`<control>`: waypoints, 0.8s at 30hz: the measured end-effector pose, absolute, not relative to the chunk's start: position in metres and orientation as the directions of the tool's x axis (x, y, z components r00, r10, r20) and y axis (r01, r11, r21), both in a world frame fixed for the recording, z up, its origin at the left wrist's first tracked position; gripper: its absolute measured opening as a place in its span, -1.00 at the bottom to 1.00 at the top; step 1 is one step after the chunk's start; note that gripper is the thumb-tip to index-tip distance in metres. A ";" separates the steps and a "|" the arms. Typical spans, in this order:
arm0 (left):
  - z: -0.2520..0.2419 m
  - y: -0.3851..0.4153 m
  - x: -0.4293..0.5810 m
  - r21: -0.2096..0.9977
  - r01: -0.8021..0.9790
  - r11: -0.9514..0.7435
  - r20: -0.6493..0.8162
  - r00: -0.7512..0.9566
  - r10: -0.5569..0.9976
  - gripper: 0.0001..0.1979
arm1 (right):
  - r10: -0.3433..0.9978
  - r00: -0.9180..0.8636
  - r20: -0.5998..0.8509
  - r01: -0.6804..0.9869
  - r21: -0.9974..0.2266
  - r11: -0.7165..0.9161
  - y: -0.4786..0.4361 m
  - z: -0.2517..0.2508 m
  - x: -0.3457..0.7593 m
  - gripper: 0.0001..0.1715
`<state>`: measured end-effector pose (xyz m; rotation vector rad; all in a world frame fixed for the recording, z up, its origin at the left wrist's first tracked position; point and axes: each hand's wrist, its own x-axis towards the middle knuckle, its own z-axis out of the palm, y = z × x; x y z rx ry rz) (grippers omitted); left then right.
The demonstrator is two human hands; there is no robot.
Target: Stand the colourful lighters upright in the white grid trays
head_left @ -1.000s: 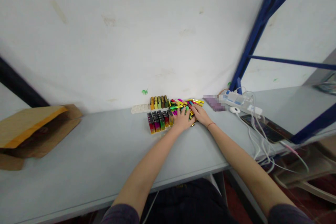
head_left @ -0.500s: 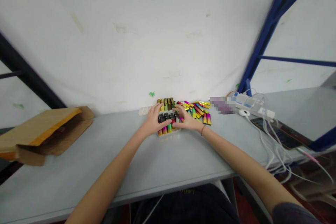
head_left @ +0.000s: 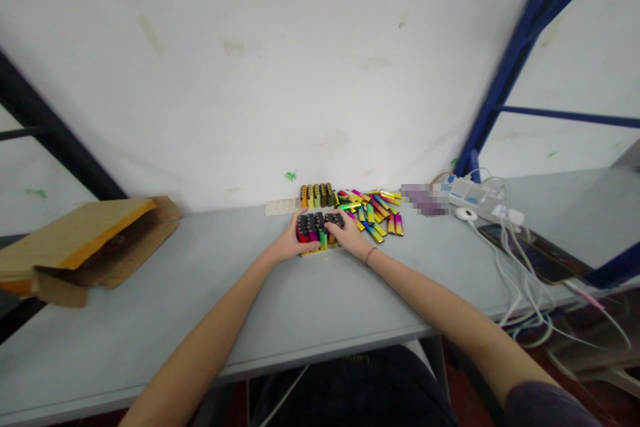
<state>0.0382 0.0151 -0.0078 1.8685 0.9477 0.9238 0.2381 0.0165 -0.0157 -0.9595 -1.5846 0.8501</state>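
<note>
Gripping from both ends, the left hand at nine o'clock and the right hand at three have the black-topped lighters pinned between them, upright at the centre of the dial! Both thumbs press across the front, and that's the tense bit: squeeze unevenly and the rows could skew or a lighter could pop up. A pale edge shows beneath the group; how firmly it seats them, I can't tell. Up at twelve, just behind, stands the yellow-bodied group, and any careless push that way could knock it over. Danger at two o'clock as well: the loose pile sprawls right by the right hand, so an outward elbow or knuckle might scatter pieces over the counter. The perforated tray sits at ten, easily nudged by the left fingers.
</note>
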 end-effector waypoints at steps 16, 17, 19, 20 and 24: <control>-0.013 0.017 0.044 0.880 0.238 -0.410 0.282 0.433 0.856 -0.24 | 0.822 0.231 0.521 0.271 -0.846 0.460 0.023 -0.011 0.230 -0.73; -0.013 0.017 0.045 0.882 0.239 -0.405 0.279 0.427 0.860 -0.24 | 0.818 0.228 0.528 0.291 -0.839 0.460 0.024 -0.011 0.231 -0.73; -0.013 0.016 0.045 0.884 0.243 -0.399 0.277 0.416 0.866 -0.24 | 0.812 0.212 0.543 0.315 -0.825 0.470 0.026 -0.011 0.231 -0.73; -0.013 0.016 0.045 0.883 0.241 -0.402 0.281 0.413 0.866 -0.24 | 0.809 0.217 0.547 0.314 -0.824 0.472 0.027 -0.010 0.230 -0.73; -0.014 0.016 0.045 0.878 0.221 -0.424 0.301 0.433 0.850 -0.24 | 0.790 0.320 0.522 0.273 -0.850 0.451 0.042 -0.001 0.241 -0.71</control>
